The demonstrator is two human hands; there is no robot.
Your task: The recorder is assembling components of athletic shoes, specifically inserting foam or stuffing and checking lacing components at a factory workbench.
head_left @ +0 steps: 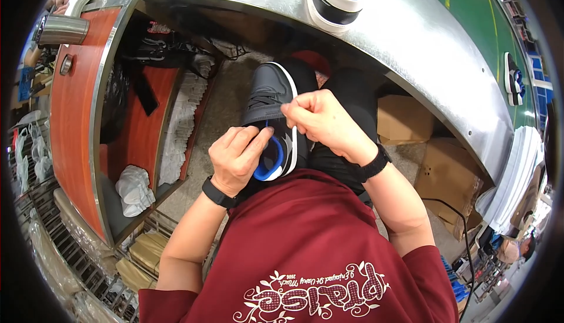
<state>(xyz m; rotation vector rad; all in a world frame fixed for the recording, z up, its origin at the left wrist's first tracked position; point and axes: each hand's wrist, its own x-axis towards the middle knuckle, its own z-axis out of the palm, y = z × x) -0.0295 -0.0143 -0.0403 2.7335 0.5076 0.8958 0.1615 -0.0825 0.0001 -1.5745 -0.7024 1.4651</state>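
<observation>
A dark grey sneaker (271, 91) with black laces, a white sole edge and a blue lining rests on my lap, its toe pointing away from me. At the left edge of its opening, my left hand (238, 151) is closed, with thumb and fingertips pinched by the tongue. Across the laces on the other side, my right hand (320, 117) is also closed in a pinch, its fingertips close to the shoe's upper. Whatever sits between the right fingertips is hidden. Both wrists wear black bands.
Ahead runs a metal bench edge (411, 35) with another sneaker (336, 3) on it, paper stuffed inside. A green surface (470, 23) lies beyond, holding another shoe (513, 79). To the left stands a wooden cabinet (82, 111) with crumpled white paper (135, 191). Cardboard boxes (449, 176) sit at right.
</observation>
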